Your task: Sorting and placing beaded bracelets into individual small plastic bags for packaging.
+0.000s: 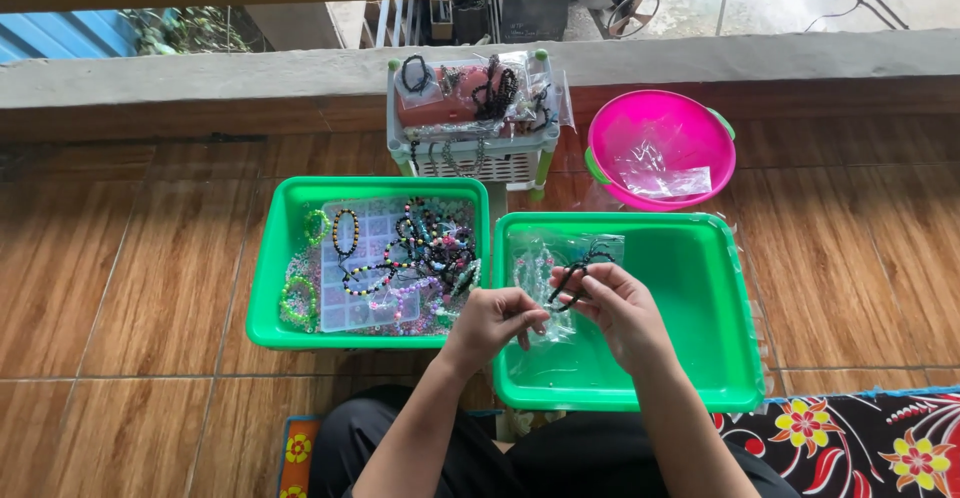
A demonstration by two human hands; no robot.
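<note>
The dark beaded bracelet (572, 280) hangs over the right-hand green tub (715, 358), pinched between both hands at about the middle of the view. The left hand (497, 320) is closed to a pinch, thumb and fingertips meeting on the bracelet's lower end and touching a clear plastic bag (548, 268). The right hand (620, 303) is partly curled, its fingertips gripping the bracelet's upper part.

There are two green tubs on the tiled floor (120, 288). The right one holds only the clear bag, crumpled along its 9 o'clock side. The left green tub (268, 288), at 9 o'clock from the hands, holds one clear compartment box (372, 258), loose small beads, and a heap of coloured beaded bracelets (430, 248) too tangled to count; two green ones lie at its left edge.

At 12 o'clock stands one white slatted basket (480, 163), topped with clear packets and several dark bracelets. At 1 o'clock sits one pink bowl (660, 123) with clear plastic bags inside. One floral mat (850, 438) lies at 4 o'clock.
</note>
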